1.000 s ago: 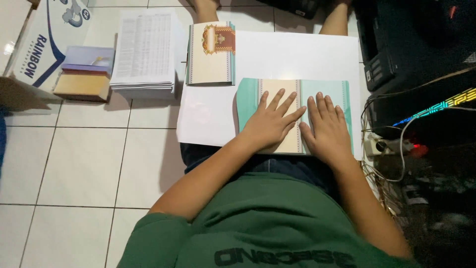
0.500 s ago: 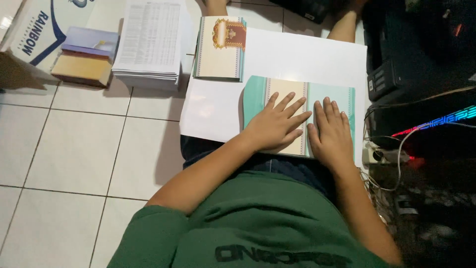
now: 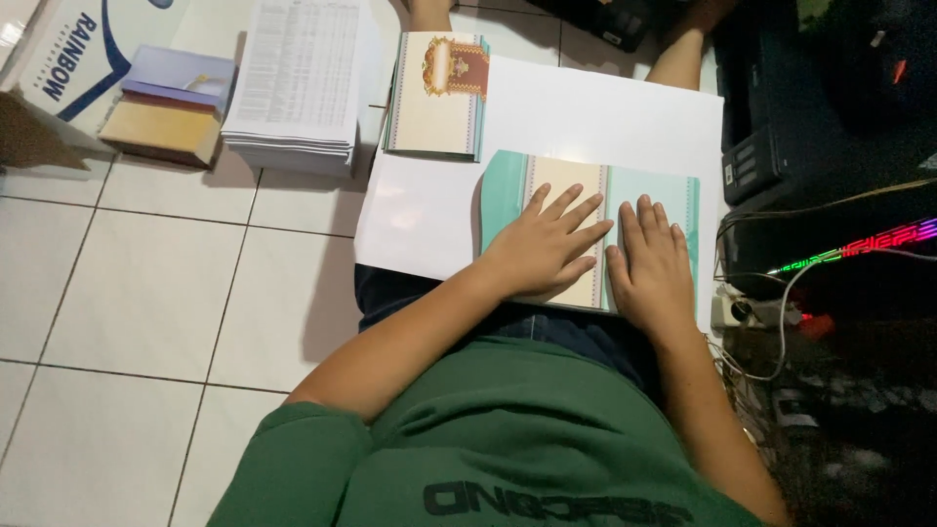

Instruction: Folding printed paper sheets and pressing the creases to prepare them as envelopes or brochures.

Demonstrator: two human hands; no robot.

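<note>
Pressing: both my hands lie flat on the card [image 3: 556, 185], palms down — nothing is pinched.
Left hand: my left hand [image 3: 542, 249] rests with fingers spread wide over the cream middle panel of the card, fingertips pointing up and to the right.
Right hand: my right hand [image 3: 652, 268] lies just beside it on the teal right panel, fingers nearly together, thumb close to my left hand's edge.
Card: folded, with teal side panels and a cream middle; it sits on the white sheet [image 3: 586, 107], toward that sheet's near right part, just ahead of my lap.
White sheet: large, lying over my legs and the floor [image 3: 146, 293]; its left part is bare.
Second card: a card stack [image 3: 437, 93] of the same kind — cream face, ornate brown and gold print at the top — sits at the sheet's far left corner, well apart from my hands.
Papers: a thick printed pile [image 3: 298, 83] stands on the tiles left of that stack.
Further left: a flat tan box [image 3: 161, 127] with a purple booklet [image 3: 181, 73] on it, and beyond them a white and blue carton [image 3: 73, 54].
Right side: a black machine [image 3: 820, 127], cables [image 3: 781, 293] and a lit red strip [image 3: 859, 244] crowd the dark floor near my right arm.
Body: green shirt [image 3: 527, 439], dark trousers, seated on the tiles.
</note>
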